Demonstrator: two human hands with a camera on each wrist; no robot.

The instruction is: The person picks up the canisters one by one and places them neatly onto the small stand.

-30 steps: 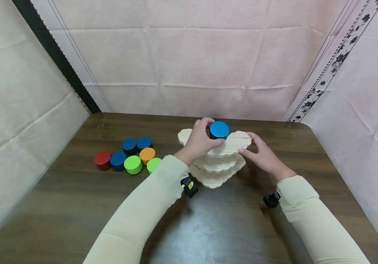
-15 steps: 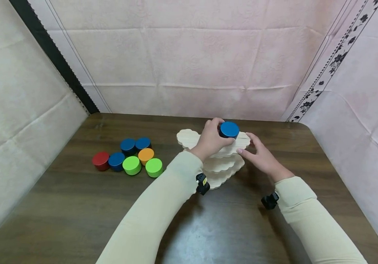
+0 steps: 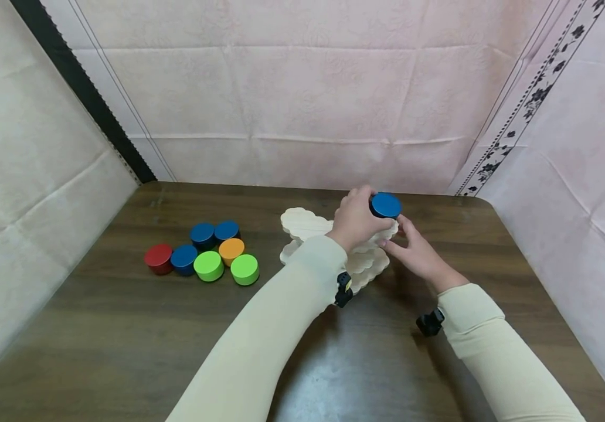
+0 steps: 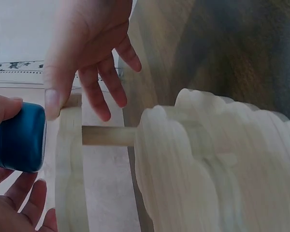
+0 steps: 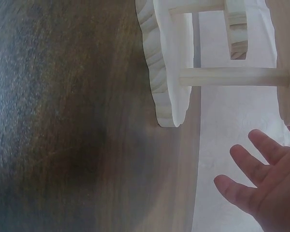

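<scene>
- So, left hand [image 3: 354,218] had blue puck [image 3: 386,205] pinched, thumb on one side, fingers on the other. Puck was inside that grip, over one end of top board [image 4: 70,169]; left wrist view showed a thin gap between them.
- Right hand [image 3: 417,255] was just beside the puck, apparently pinching that board end between thumb and index; its other fingers were spread, holding nothing.
- Main risk, overhang. Grip was so far out along the board that a puck let go there could have ended up partly off the edge and tipped.
- Next, leverage. Post [image 4: 108,136] stood below the grip, under the board. Couldn't tell how firmly the joint held; a hard press at the end could have rocked the stand [image 3: 368,272], more so if the right hand slackened.
- Finger clash. Little room between puck and right thumb/index; setting down could have trapped a fingertip or left the puck canted.
- Release snag. Left fingertips hung close to the board; opening unevenly could have dragged the puck.
- Sleeve. Left sleeve [image 3: 271,328], back from the grip, was near green puck [image 3: 245,269]; pulling out sideways could have swept it into orange puck [image 3: 231,250].
</scene>
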